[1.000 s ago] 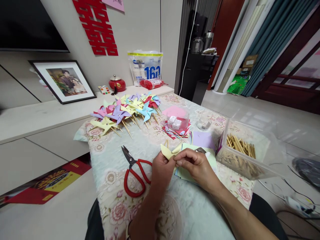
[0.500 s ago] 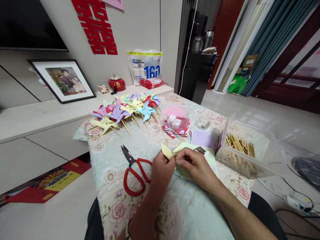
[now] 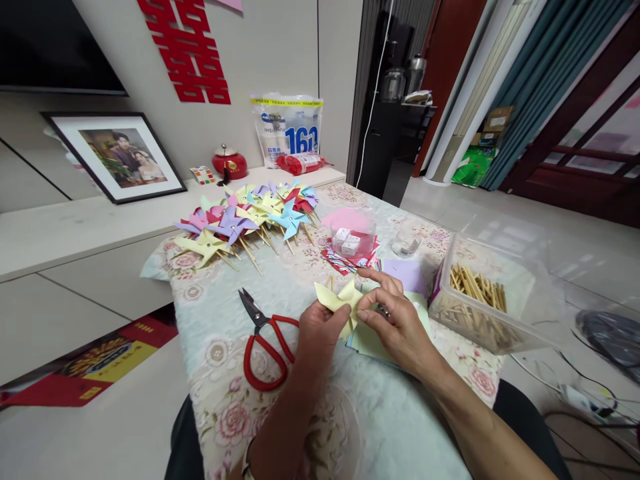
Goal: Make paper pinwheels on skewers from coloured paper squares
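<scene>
A pale yellow paper pinwheel with folded blades is between my two hands, above the table. My left hand is closed on its lower left, thumb pressed near the centre. At its right edge, the thumb and a bent finger of my right hand pinch the paper, with the index finger raised. Wooden stick ends show just behind the pinwheel. Below my right hand lies a stack of pale green paper sheets, partly covered. Scissors with red handles lie to the left of my left hand.
Several finished pinwheels on sticks lie at the back left. Right of the paper stands a clear plastic box with wooden sticks. A round clear container rests on patterned red paper. Lilac sheets lie near it.
The yellow paper has turned and its folded blades now show more openly. My right hand's index finger has lifted and spread away. The view has shifted slightly.
</scene>
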Demonstrator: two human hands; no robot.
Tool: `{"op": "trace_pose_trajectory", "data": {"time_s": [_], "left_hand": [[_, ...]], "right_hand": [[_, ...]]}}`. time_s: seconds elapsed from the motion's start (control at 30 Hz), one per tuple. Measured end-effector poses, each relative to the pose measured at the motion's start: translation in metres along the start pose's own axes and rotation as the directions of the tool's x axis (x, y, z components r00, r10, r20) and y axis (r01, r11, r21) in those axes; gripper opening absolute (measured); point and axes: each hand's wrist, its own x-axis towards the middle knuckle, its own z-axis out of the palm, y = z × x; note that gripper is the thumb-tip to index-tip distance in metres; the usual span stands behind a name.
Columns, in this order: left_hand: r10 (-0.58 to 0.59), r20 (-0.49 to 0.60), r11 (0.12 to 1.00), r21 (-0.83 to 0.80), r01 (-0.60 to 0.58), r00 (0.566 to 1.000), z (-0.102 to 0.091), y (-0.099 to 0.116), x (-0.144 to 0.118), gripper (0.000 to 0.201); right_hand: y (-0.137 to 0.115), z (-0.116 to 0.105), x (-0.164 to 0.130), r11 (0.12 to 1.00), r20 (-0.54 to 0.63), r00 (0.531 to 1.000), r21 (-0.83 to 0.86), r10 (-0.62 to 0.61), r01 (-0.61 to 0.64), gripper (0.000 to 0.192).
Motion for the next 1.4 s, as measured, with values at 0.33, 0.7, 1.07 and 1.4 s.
{"op": "trace_pose_trajectory", "data": {"time_s": [0.33,0.7,1.07,1.4], "left_hand": [[0.012,0.008,0.998,0.069,-0.013,1.000,-0.003,-0.008,0.004,0.041],[0.060,0.019,0.993,0.104,-0.061,0.998,-0.003,-0.005,0.000,0.034],[0.073,0.039,0.992,0.104,-0.077,0.997,-0.005,-0.008,0.001,0.034],[0.084,0.073,0.990,0.104,-0.092,0.994,-0.005,-0.010,0.001,0.029]], "right_hand": [[0.001,0.000,0.000,0.999,0.027,0.999,0.015,0.031,-0.032,0.012],[0.002,-0.001,0.000,0.998,0.010,0.998,-0.008,0.056,-0.056,0.014],[0.001,0.001,0.001,0.991,0.013,0.993,0.057,0.120,-0.120,0.015],[0.003,-0.003,0.000,0.979,0.054,0.985,0.114,0.163,-0.169,0.015]]}}
